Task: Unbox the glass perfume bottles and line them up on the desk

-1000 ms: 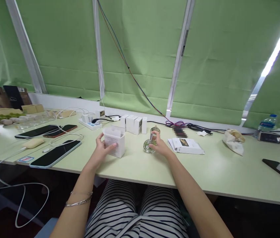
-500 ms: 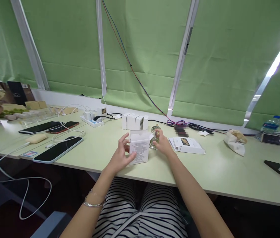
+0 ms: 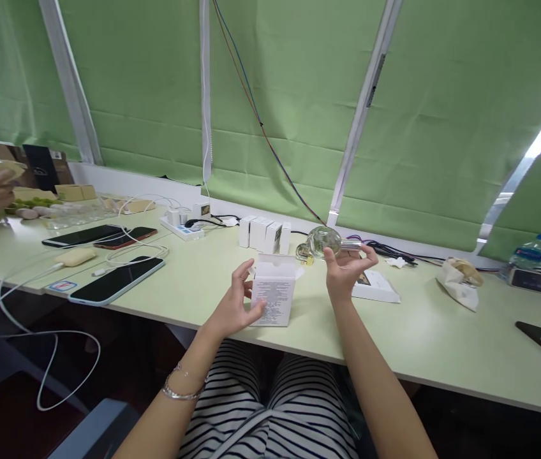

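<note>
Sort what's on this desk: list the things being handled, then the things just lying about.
In hand:
left hand on open white box
right hand holding round glass bottle

Lying about:
row of small white boxes
phones
booklet
water bottle

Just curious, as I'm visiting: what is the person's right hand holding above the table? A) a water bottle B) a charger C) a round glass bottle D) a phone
C: the right hand holds a round glass bottle on its side, raised beside the open white box.
</note>
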`<state>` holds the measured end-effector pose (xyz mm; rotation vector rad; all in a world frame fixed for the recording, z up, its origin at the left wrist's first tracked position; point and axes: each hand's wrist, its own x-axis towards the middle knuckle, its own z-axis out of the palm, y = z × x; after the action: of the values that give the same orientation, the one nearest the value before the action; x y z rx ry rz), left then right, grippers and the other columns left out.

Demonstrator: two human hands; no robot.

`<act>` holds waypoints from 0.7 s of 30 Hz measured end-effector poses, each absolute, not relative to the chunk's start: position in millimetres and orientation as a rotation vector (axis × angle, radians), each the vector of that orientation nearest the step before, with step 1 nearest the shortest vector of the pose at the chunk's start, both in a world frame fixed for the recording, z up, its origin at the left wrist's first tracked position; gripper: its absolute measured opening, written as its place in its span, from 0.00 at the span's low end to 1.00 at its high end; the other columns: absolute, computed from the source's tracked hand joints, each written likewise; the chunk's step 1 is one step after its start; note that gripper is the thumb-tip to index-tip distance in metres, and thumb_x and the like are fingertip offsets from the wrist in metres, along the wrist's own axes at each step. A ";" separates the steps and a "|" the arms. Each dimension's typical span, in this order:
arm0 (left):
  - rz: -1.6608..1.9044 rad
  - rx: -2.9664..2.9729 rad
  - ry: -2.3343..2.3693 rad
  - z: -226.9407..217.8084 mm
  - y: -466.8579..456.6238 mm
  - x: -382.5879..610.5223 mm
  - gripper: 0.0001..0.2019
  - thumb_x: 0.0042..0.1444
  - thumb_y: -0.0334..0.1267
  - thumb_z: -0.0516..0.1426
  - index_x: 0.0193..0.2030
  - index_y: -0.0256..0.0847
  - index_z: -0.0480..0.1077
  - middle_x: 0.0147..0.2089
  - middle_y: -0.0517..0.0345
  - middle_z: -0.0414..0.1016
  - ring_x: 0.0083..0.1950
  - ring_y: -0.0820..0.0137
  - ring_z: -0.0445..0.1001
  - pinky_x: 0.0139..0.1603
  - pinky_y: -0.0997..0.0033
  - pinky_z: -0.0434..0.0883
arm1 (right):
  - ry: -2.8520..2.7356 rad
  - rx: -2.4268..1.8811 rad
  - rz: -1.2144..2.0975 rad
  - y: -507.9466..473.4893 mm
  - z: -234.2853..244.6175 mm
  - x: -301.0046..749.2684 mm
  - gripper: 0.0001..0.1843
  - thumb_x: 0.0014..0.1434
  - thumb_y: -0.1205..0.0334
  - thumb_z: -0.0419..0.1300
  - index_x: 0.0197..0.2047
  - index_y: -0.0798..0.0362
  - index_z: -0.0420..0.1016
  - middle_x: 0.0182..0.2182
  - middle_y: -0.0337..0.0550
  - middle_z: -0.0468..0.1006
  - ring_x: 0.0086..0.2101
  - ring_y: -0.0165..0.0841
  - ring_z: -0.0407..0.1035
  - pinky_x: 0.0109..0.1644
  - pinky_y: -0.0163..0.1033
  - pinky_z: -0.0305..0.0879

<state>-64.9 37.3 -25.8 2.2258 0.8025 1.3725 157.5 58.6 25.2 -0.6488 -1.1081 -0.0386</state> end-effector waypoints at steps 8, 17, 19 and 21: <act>1.446 2.237 0.715 -34.0 41.3 -66.7 0.27 0.50 0.33 0.56 0.52 0.53 0.45 0.52 0.55 0.53 0.40 0.73 0.69 0.37 0.69 0.71 | -1.207 -0.458 0.010 37.6 29.1 122.6 0.28 0.51 0.52 0.61 0.44 0.43 0.43 0.42 0.44 0.64 0.34 0.31 0.70 0.42 0.42 0.68; 1.480 2.304 0.623 -32.9 40.7 -65.5 0.24 0.52 0.30 0.54 0.51 0.51 0.47 0.46 0.58 0.58 0.38 0.73 0.68 0.35 0.70 0.70 | -1.560 -0.297 0.289 38.8 20.0 112.3 0.23 0.54 0.60 0.60 0.47 0.42 0.51 0.35 0.38 0.69 0.36 0.32 0.69 0.40 0.43 0.68; 1.483 2.305 0.625 -32.7 39.8 -64.5 0.25 0.52 0.30 0.54 0.52 0.51 0.47 0.48 0.56 0.57 0.38 0.73 0.68 0.35 0.69 0.70 | -1.600 -0.360 0.346 38.7 21.7 116.0 0.20 0.56 0.59 0.59 0.48 0.43 0.53 0.32 0.37 0.68 0.35 0.31 0.68 0.38 0.42 0.68; 1.488 2.311 0.620 -32.4 38.9 -63.8 0.25 0.51 0.30 0.54 0.52 0.51 0.47 0.48 0.56 0.58 0.38 0.74 0.68 0.35 0.69 0.70 | -1.655 -0.422 0.374 38.4 23.2 118.8 0.18 0.57 0.58 0.57 0.48 0.44 0.56 0.30 0.36 0.68 0.33 0.30 0.68 0.36 0.40 0.68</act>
<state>-63.8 38.9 -32.4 2.3110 0.6198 1.4880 118.8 38.4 23.2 -0.4216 -1.6547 0.3736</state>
